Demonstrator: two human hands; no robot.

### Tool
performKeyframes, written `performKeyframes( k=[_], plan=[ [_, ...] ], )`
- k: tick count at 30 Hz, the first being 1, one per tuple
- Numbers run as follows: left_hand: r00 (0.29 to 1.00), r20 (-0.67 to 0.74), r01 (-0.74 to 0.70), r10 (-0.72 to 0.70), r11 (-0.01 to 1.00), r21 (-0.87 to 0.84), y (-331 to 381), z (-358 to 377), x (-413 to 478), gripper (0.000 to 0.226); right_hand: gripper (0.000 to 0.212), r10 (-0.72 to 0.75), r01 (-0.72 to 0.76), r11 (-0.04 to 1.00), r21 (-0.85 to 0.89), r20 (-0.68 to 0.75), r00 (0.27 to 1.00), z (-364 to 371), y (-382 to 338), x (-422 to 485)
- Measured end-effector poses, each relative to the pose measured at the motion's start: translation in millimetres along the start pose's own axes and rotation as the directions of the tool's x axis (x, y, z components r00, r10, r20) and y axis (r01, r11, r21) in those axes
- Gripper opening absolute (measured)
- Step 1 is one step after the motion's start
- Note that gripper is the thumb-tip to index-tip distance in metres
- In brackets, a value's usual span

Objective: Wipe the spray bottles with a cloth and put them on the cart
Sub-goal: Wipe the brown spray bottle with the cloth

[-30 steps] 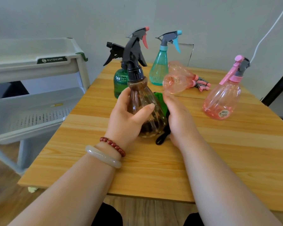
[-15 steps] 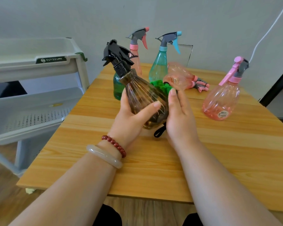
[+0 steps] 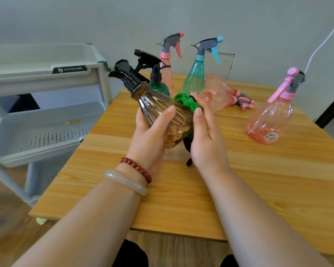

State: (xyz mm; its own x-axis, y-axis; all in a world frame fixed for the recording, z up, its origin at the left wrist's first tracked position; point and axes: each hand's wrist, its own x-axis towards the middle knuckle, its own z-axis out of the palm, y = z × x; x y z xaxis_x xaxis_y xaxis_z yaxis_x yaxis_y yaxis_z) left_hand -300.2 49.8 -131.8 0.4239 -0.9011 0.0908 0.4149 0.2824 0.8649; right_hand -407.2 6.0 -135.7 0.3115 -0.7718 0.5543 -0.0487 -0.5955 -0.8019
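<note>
Fingers (image 3: 169, 113) round one bottle (image 3: 158, 106) (of six)

Place: seeming a home room.
Signs: plastic cart (image 3: 46, 83) standing left of the fingers (image 3: 201, 120); wooden table (image 3: 258, 180) lying beneath them.
</note>
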Motion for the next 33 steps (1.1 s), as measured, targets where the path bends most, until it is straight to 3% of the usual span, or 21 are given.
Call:
performKeyframes(
  k=[2,4,6,8,12,14,16,20,23,28,30,32,33],
  plan=[
    [1.0,0.006,-0.027,0.027,0.999,0.018,-2.6,-0.6,-0.3,0.036,0.038,-0.058,0.058,0.998,-0.032,0.002,0.998,-3.2,-2.9,-2.3],
    [0.998,0.007,-0.059,0.058,0.997,0.049,-4.2,-1.0,-1.5,0.043,0.037,-0.243,0.25,0.957,-0.149,0.061,0.968,-2.8,-4.8,-8.7],
    [0.998,0.017,-0.058,0.057,0.997,0.044,-5.3,-0.1,-2.1,0.048,0.036,-0.332,0.349,0.919,-0.182,0.119,0.936,-0.7,-3.9,-10.6],
    [0.995,-0.022,-0.094,0.097,0.991,0.095,-2.1,-0.9,-3.5,0.048,0.039,-0.284,0.291,0.945,-0.148,0.072,0.956,1.9,-3.1,-8.4],
    [0.995,-0.017,-0.088,0.094,0.976,0.198,1.1,-1.6,-1.7,0.061,0.063,-0.004,-0.003,0.99,0.138,0.052,0.999,0.1,-2.4,-4.6],
    [0.994,-0.089,-0.044,0.063,0.976,0.211,2.3,1.8,-3.9,0.066,0.074,0.016,-0.025,0.99,0.139,0.067,0.998,-1.7,0.7,-4.3],
    [0.988,-0.136,-0.035,0.07,0.968,0.249,1.5,1.8,-4.9,0.054,0.075,0.026,-0.03,0.995,0.094,0.047,0.999,-1.6,0.8,-3.4],
    [0.997,0.014,-0.083,0.082,0.977,0.198,-4.8,2.1,-4.6,0.072,0.074,0.053,-0.05,0.992,0.119,-0.023,0.998,-2.0,-0.8,-2.8],
    [0.993,0.102,-0.069,0.056,0.989,0.134,-6.7,4.2,-2.5,0.075,0.063,0.015,-0.012,0.995,0.1,-0.028,0.999,-2.0,-1.2,-2.8],
    [0.996,0.057,-0.074,0.071,0.996,0.05,-2.7,1.0,-2.0,0.051,0.042,-0.302,0.306,0.945,-0.116,0.054,0.952,1.1,-1.7,-5.0],
    [0.992,0.046,-0.124,0.119,0.986,0.114,-3.2,-2.0,-1.9,0.045,0.042,-0.379,0.397,0.901,-0.175,0.127,0.917,2.7,-2.1,-6.1],
    [0.988,0.065,-0.151,0.143,0.976,0.157,-4.6,-4.1,-1.8,0.05,0.041,-0.372,0.387,0.904,-0.182,0.113,0.921,3.1,-0.1,-4.7],
    [0.989,0.065,-0.144,0.136,0.979,0.143,-5.6,-4.6,-1.2,0.058,0.04,-0.296,0.303,0.943,-0.141,0.065,0.953,2.2,1.4,-3.6]
  ],
)
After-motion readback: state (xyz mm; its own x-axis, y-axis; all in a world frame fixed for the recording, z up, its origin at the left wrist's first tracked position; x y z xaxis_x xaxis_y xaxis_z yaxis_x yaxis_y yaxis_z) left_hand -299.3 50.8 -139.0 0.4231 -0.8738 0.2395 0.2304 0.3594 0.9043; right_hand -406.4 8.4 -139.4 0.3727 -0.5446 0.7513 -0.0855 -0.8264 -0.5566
